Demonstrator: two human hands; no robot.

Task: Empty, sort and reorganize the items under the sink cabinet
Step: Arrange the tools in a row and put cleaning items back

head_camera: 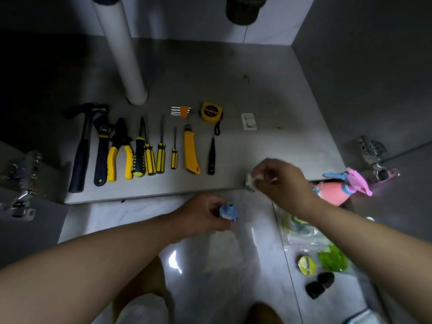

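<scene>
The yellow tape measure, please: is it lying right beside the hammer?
No, the yellow tape measure lies near the row's right end, while the hammer lies at its left end.

Person, one. Two bare forearms, from 8 and 4 o'clock. Left hand (198,215) and right hand (284,183), ungloved. Pale fabric (142,308), blurred, beside a knee (261,313) at 6 o'clock.
</scene>
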